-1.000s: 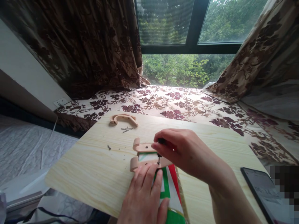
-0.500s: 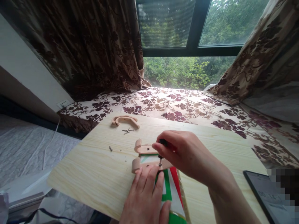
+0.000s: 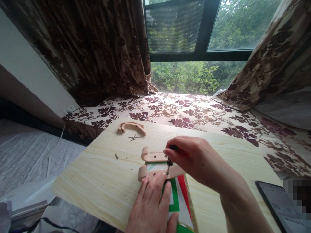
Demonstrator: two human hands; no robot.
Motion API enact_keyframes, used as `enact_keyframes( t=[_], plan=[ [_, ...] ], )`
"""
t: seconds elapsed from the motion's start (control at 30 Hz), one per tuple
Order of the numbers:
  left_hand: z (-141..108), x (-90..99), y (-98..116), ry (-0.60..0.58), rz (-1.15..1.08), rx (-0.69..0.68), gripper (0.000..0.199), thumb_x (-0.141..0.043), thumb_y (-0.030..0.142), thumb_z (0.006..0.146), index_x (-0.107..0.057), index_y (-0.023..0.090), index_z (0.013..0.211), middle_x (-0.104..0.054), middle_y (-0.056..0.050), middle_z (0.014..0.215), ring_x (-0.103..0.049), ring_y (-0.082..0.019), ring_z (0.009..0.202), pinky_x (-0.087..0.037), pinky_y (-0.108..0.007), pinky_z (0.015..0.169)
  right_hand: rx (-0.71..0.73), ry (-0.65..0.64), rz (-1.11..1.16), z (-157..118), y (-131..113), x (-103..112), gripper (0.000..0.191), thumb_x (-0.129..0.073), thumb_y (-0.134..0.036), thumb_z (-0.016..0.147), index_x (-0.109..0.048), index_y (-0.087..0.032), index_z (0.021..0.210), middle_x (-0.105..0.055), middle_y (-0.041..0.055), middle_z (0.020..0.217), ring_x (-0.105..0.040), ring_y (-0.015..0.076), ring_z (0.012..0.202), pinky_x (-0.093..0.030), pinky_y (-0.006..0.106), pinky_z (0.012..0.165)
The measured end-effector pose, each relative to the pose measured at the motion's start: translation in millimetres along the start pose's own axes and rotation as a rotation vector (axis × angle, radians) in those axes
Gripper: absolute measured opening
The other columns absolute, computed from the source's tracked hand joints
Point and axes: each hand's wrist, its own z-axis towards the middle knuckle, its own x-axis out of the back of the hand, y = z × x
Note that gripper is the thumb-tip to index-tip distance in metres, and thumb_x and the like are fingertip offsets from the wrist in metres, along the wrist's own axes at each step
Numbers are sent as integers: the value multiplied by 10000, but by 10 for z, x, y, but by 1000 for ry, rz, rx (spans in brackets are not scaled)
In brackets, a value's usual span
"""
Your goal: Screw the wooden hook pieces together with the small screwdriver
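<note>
My right hand [image 3: 194, 158] is closed around the dark handle of a screwdriver [image 3: 169, 162]. Its metal shaft points down, tip at a screw [image 3: 167, 173] in the nearer curved wooden piece [image 3: 143, 173]. My left hand [image 3: 152, 204] lies flat with fingers stretched out, fingertips pressing on that piece's near edge. Just behind is a second curved wooden piece [image 3: 152, 157], with dark screw heads or holes showing. Both pieces rest across a green, white and red printed sheet or packet [image 3: 183, 191]. My right fingers hide most of the handle.
Two more curved wooden pieces [image 3: 132, 126] lie at the table's back left, near several loose screws [image 3: 134, 138]. One single screw [image 3: 116, 156] lies left of the work. A phone [image 3: 274, 204] rests at the right on the pale wooden table [image 3: 97, 181]. Floral fabric [image 3: 184, 110] covers the window ledge behind.
The screwdriver leans a little more to the right, and more of its shaft shows above the screw. My left hand keeps its place on the wooden piece. The view has shifted slightly.
</note>
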Motion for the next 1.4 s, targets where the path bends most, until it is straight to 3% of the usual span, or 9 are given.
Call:
enact_keyframes(
  t=[0.13, 0.23, 0.53, 0.77, 0.83, 0.9, 1.27, 1.33, 1.4],
  plan=[
    [-46, -70, 48, 11, 4, 10, 407, -412, 448, 914, -578, 164, 1154, -615, -92, 1226, -524, -237, 1163, -422, -381, 952, -9, -1, 6, -17, -11, 2, 211, -493, -322, 928, -621, -193, 822, -585, -10, 706, -479, 112, 627, -334, 249, 575],
    [-112, -218, 121, 199, -49, 140, 457, -233, 423, 961, -586, 164, 1092, -616, -91, 1188, -496, -242, 1178, -359, -398, 994, 24, -46, 50, -36, -43, 16, 159, -511, -305, 916, -638, -211, 897, -593, -13, 749, -487, 110, 645, -338, 246, 578],
    [-173, -382, 179, 199, -79, 212, 460, -206, 427, 965, -562, 193, 1139, -628, -68, 1182, -529, -224, 1125, -398, -353, 932, 32, -96, 88, -55, -84, 10, 132, -530, -264, 898, -652, -216, 919, -586, -6, 763, -482, 115, 654, -346, 249, 579],
    [-144, -376, 49, 315, 22, 134, 503, -227, 503, 960, -618, 195, 1027, -668, -67, 1063, -564, -220, 1051, -408, -340, 919, 17, -87, 94, -57, -82, 6, 128, -535, -250, 890, -652, -220, 933, -586, -2, 759, -489, 120, 653, -352, 248, 570],
    [-145, -316, -10, 135, 105, -49, 488, -359, 565, 914, -613, 203, 1119, -659, -61, 1126, -564, -215, 1073, -420, -309, 907, 25, -106, 119, -64, -100, 11, 123, -556, -221, 871, -651, -231, 947, -588, -9, 767, -499, 114, 661, -356, 239, 573],
    [-147, -264, -51, 89, 153, -81, 500, -430, 591, 877, -616, 208, 1139, -659, -61, 1145, -571, -221, 1072, -426, -312, 897, 34, -113, 136, -65, -107, 8, 126, -550, -219, 876, -647, -233, 954, -591, -11, 775, -502, 110, 663, -358, 236, 575],
    [-88, -178, -43, 109, 116, -80, 437, -402, 546, 909, -640, 221, 1079, -672, -48, 1095, -546, -203, 1055, -416, -298, 869, -28, -28, 17, -12, -19, -14, 165, -510, -300, 912, -600, -193, 825, -579, -10, 704, -465, 117, 619, -341, 256, 565],
    [-80, -244, 6, 136, 86, -42, 438, -360, 527, 927, -642, 219, 1061, -662, -54, 1097, -542, -203, 1060, -408, -303, 882, 3, -63, 60, -33, -47, 11, 112, -530, -261, 897, -626, -204, 888, -591, -7, 746, -484, 116, 644, -348, 248, 573],
    [-88, -352, 72, 319, 33, 115, 485, -239, 462, 958, -649, 203, 971, -657, -79, 1030, -548, -222, 1020, -395, -343, 877, 38, -107, 111, -51, -71, 25, 114, -539, -222, 886, -639, -216, 941, -597, -5, 781, -497, 114, 665, -353, 240, 579]
  ],
)
